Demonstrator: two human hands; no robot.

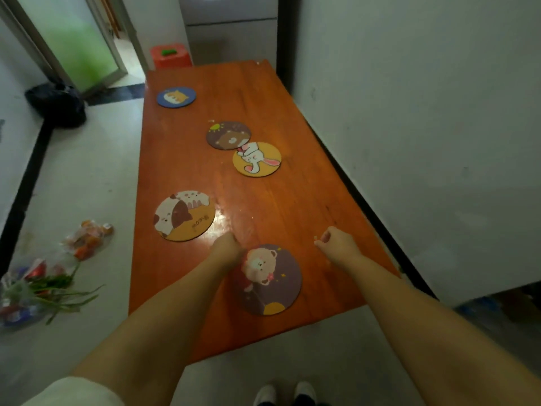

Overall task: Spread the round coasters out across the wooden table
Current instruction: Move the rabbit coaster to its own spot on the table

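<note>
Several round coasters lie flat on the long wooden table [292,206]. A blue one with a cat [176,97] is far left. A brown bear coaster [228,135] touches a yellow rabbit coaster [256,159] in the middle. A yellow cat coaster [184,215] lies near the left edge. A purple bear coaster [269,279] is closest to me. My left hand [227,248] rests curled on the table at that coaster's upper left rim. My right hand [336,243] is curled on bare wood to its right, holding nothing I can see.
A white wall runs along the table's right side. A red stool [170,55] stands past the far end. On the floor to the left lie plastic bags of vegetables [44,276] and a black bag [57,104]. My shoes [285,392] show below the near edge.
</note>
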